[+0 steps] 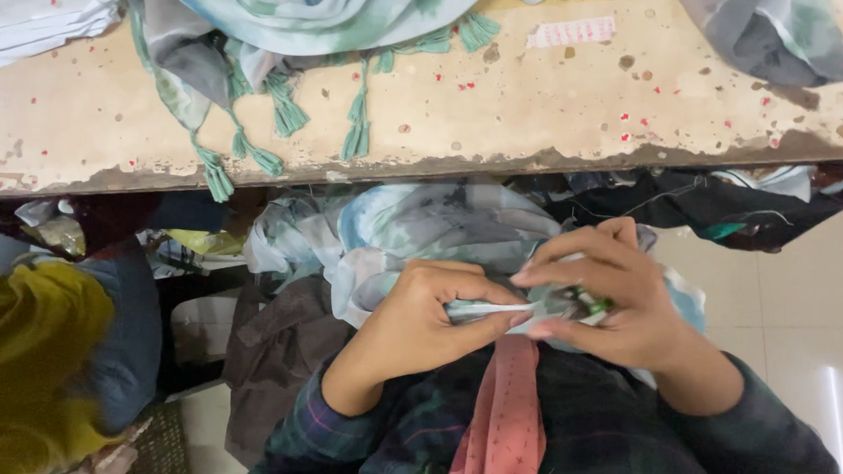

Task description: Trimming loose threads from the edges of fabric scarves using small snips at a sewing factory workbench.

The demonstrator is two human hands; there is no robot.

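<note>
My left hand (418, 322) and my right hand (609, 293) meet in front of my chest, both pinching the edge of a pale blue-and-grey tie-dye cloth (412, 229) that lies bunched in my lap. My right fingers also close on a small green object (589, 304); what it is I cannot tell. More of the same patterned cloth with teal tassels (285, 113) is heaped on a worn beige table (503, 108) just beyond my hands.
A white printed label (571, 31) lies on the table. Another grey-blue cloth (771, 34) sits at its far right, white fabric (34, 7) at its far left. Dark garments (707, 204) hang under the table edge. A person in yellow (18, 362) is at my left.
</note>
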